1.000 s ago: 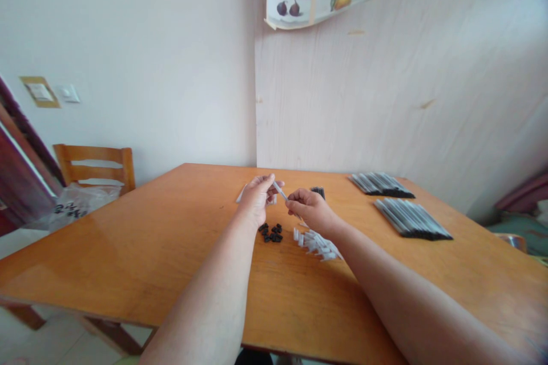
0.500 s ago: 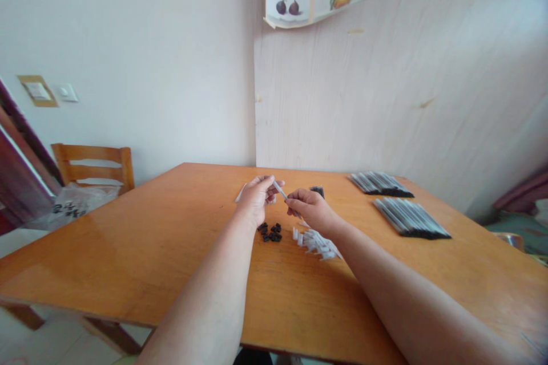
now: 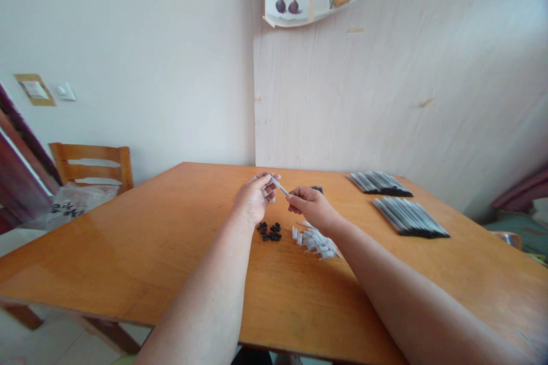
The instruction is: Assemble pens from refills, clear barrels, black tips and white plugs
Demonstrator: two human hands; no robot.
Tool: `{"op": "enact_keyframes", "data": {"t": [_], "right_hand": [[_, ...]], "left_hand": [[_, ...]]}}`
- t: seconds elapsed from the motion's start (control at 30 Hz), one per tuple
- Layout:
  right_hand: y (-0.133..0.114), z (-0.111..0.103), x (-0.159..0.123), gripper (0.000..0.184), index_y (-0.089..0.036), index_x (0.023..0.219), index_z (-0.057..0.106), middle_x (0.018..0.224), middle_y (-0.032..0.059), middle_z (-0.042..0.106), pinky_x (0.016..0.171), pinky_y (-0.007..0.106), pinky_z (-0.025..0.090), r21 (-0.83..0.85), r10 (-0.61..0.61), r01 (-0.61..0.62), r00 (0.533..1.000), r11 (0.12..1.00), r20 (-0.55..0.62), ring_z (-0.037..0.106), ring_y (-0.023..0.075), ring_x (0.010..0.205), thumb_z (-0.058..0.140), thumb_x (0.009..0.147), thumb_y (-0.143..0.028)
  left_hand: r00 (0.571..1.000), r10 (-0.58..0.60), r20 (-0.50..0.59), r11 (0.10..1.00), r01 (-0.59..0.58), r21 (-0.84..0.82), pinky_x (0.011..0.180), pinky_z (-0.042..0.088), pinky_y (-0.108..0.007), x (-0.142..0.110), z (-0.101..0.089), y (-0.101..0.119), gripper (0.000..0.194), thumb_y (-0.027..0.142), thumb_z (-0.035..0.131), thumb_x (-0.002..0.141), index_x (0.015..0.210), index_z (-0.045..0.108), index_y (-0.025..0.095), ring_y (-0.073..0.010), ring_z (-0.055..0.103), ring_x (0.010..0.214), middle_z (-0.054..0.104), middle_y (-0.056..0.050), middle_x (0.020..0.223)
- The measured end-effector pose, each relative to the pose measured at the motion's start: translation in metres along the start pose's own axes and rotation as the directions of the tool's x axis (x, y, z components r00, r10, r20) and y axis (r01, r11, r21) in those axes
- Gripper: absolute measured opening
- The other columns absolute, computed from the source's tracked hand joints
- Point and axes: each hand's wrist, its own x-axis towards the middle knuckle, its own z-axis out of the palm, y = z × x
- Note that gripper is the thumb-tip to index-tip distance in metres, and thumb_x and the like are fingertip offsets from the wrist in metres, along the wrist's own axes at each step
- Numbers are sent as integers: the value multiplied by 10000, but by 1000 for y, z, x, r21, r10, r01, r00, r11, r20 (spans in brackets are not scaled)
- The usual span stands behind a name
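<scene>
A thin pale tube, like a pen barrel (image 3: pixel 279 186), slants between my two hands above the table. My left hand (image 3: pixel 256 195) is closed on its upper left end. On the lower right end, my right hand (image 3: pixel 309 202) pinches with thumb and fingers, and part of the tube is hidden there. Below my left hand lies a small cluster of short black pieces (image 3: pixel 270 232). A loose pile of white, tube-like pieces (image 3: pixel 317 242) lies under my right wrist. Behind my right hand, a small dark bundle (image 3: pixel 317 189) shows only in part.
Two flat stacks of grey sticks with black ends, one farther back (image 3: pixel 379 182) and one nearer (image 3: pixel 410 217), lie on the right of the wooden table (image 3: pixel 180 239). A wooden chair (image 3: pixel 92 162) with a clear plastic bag (image 3: pixel 79 202) stands beyond the left edge.
My right hand has shifted slightly, and more of the tube now shows between the hands at a flatter slant. Both hands still hold it. The piles look the same.
</scene>
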Motion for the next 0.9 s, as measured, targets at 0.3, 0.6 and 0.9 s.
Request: {"op": "enact_keyframes", "data": {"t": [0.3, 0.6, 0.9], "right_hand": [[-1, 1, -1, 287, -189, 849, 528, 641, -6, 611, 598, 262, 421, 72, 27, -29, 999, 997, 23, 548, 120, 596, 687, 759, -411], [-2, -5, -1, 335, -181, 726, 573, 652, 8, 623, 626, 262, 426, 59, 1, -5, 998, 998, 59, 516, 114, 610, 638, 784, -504], [-1, -11, -4, 333, -159, 798, 632, 652, 45, 633, 614, 270, 417, 358, 68, -177, 952, 917, 298, 551, 134, 600, 645, 806, -492]], "left_hand": [[1000, -2, -19, 1000, 2, -27, 634, 465, -232, 0, 0, 1, 158, 208, 706, 730, 856, 611, 197, -138, 654, 825, 713, -46, 1000], [1000, 15, 12, 999, -14, -43, 638, 451, -223, -1, 2, 4, 120, 205, 714, 722, 811, 634, 190, -125, 630, 836, 714, -47, 1012], [989, 19, 148, 994, -2, -114, 732, 460, -239, -3, 0, 9, 141, 189, 733, 713, 832, 657, 188, -156, 634, 1010, 716, -52, 1037]]}}
